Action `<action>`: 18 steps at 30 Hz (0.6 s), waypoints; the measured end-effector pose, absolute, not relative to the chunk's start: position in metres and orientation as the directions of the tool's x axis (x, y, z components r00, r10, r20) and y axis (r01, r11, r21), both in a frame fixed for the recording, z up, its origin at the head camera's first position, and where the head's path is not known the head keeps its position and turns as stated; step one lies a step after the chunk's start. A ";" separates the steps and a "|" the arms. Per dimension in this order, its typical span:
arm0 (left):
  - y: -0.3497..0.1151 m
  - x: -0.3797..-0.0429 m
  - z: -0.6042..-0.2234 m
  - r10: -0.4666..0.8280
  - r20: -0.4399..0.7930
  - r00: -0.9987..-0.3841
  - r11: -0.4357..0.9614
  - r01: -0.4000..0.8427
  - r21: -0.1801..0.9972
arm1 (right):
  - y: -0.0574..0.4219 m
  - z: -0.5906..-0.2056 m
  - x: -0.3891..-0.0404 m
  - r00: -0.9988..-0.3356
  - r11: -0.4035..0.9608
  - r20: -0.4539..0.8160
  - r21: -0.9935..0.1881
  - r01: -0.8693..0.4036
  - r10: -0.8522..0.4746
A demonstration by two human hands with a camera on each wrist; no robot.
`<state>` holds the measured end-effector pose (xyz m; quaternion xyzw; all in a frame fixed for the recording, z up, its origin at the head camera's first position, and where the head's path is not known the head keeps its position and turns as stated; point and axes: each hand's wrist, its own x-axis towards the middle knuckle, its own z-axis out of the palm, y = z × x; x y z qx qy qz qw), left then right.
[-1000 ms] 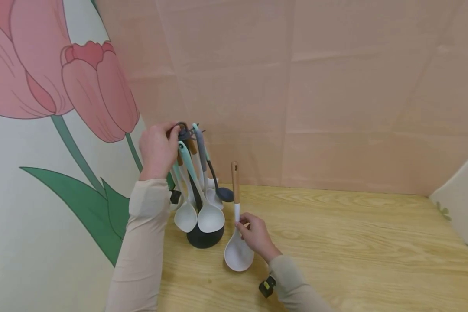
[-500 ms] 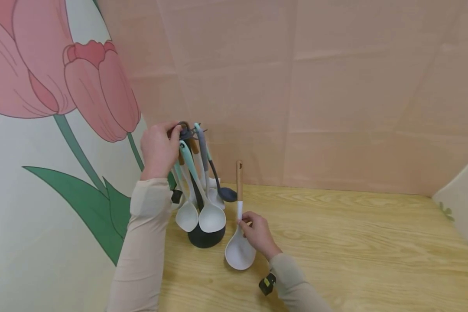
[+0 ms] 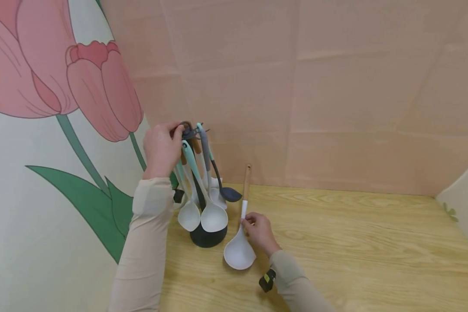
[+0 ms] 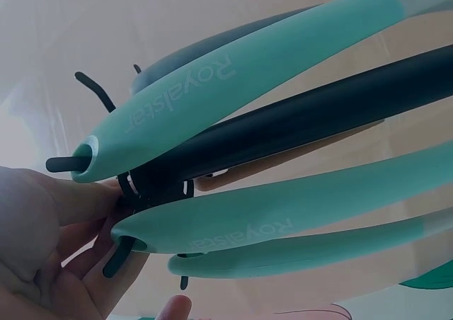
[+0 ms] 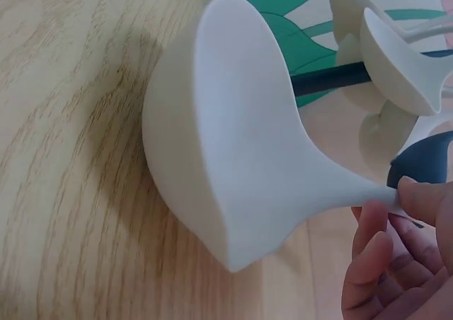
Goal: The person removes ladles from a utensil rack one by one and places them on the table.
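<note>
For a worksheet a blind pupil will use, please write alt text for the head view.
A person's right hand pinches a white ladle with a brown handle, while the left hand grips the top of a black rack hung with utensils. A tulip mural borders the wood-grain table on the left.

This is looking like a dressed, kitchen-like corner: a creased pinkish-tan covering (image 3: 335,99) is backing the yellow wood-grain tabletop's (image 3: 355,242) far edge, a white wall (image 3: 31,212) patterned with large pink tulips (image 3: 107,97) is flanking its left side, and a black round-based stand (image 3: 208,238) is carrying white-bowled ladles (image 3: 214,217) near there.
</note>
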<state>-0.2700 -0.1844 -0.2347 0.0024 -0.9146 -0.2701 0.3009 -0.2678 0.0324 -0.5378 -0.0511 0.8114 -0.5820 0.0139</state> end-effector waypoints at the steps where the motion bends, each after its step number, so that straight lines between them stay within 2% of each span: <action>1: -0.184 -0.270 -0.235 -0.167 0.548 -0.819 0.855 0.157 0.495 | 0.032 -0.539 -0.269 -0.996 0.310 0.026 -0.949 -0.053 -0.091; 9: -0.185 -0.271 -0.236 -0.163 0.545 -0.822 0.859 0.153 0.488 | 0.031 -0.550 -0.276 -0.996 0.265 -0.073 -0.963 0.057 -0.048; 18: -0.188 -0.271 -0.237 -0.167 0.534 -0.829 0.856 0.147 0.495 | 0.023 -0.563 -0.283 -0.990 0.247 -0.135 -0.961 0.120 -0.042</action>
